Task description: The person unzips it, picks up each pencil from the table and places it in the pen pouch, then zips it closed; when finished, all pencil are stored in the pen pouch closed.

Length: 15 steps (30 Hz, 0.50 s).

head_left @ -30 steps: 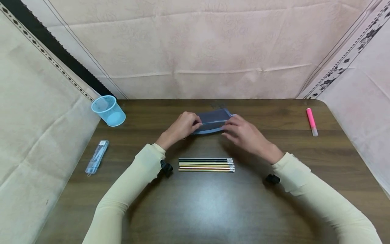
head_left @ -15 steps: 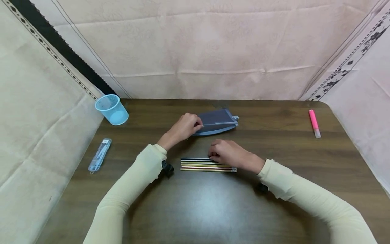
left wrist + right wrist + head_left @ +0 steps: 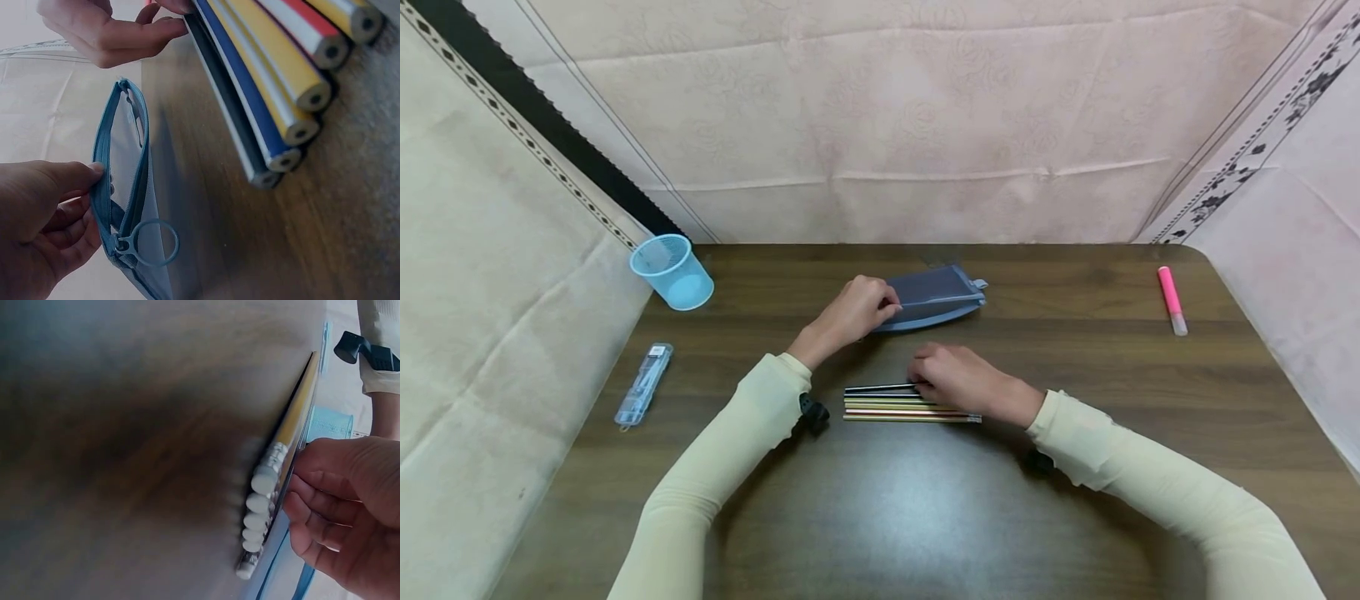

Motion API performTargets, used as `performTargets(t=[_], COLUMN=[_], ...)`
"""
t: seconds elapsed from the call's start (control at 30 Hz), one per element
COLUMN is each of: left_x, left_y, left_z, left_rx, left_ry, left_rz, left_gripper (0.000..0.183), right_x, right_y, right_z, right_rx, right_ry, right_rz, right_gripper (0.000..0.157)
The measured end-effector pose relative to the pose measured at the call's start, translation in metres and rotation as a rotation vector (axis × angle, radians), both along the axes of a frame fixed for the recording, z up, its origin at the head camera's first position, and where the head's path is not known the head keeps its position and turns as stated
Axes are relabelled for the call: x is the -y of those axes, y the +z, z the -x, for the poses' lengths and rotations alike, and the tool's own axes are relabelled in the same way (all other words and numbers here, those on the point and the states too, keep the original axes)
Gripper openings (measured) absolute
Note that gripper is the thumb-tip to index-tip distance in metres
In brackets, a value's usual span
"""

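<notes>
My left hand pinches the edge of a blue zip pencil pouch with see-through mesh. In the left wrist view the pouch's mouth gapes, and a zip pull ring hangs at its near end. Several pencils with white erasers lie side by side on the table in front of the pouch. My right hand reaches over their eraser half, thumb and fingers pinching the dark pencil at the far side of the row. That pencil lies slightly askew from the others.
A light blue mesh cup stands at the table's back left corner. In front of it lies a clear blue case. A pink marker lies at the back right. Cloth hangs behind the table.
My right hand has left the pouch and come down to the pencils, where the dark outer pencil now tilts away from the row. My left hand has stayed at the pouch.
</notes>
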<state>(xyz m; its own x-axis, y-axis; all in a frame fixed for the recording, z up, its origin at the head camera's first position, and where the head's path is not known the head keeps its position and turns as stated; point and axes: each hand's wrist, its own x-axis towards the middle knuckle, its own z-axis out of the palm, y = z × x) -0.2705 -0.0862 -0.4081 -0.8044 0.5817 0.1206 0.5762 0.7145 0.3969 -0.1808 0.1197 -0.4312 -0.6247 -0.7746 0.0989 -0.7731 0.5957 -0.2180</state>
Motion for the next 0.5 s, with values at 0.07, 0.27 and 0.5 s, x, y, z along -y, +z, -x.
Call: performTargets(t=[0.07, 0.27, 0.5], left_x=[0.000, 0.002, 0.006], left_y=[0.000, 0.001, 0.002], left_z=[0.000, 0.000, 0.003], left_rx=[0.004, 0.011, 0.001], left_ry=[0.007, 0.003, -0.021], left_rz=[-0.010, -0.030, -0.033], left_gripper=[0.017, 0.017, 0.017], right_x=[0.000, -0.010, -0.034], right_y=[0.000, 0.005, 0.019], right_z=[0.001, 0.010, 0.016], right_rx=[0.000, 0.015, 0.207], right_ry=[-0.007, 0.010, 0.043], right_rz=[-0.005, 0.028, 0.200], right_gripper=[0.014, 0.008, 0.013])
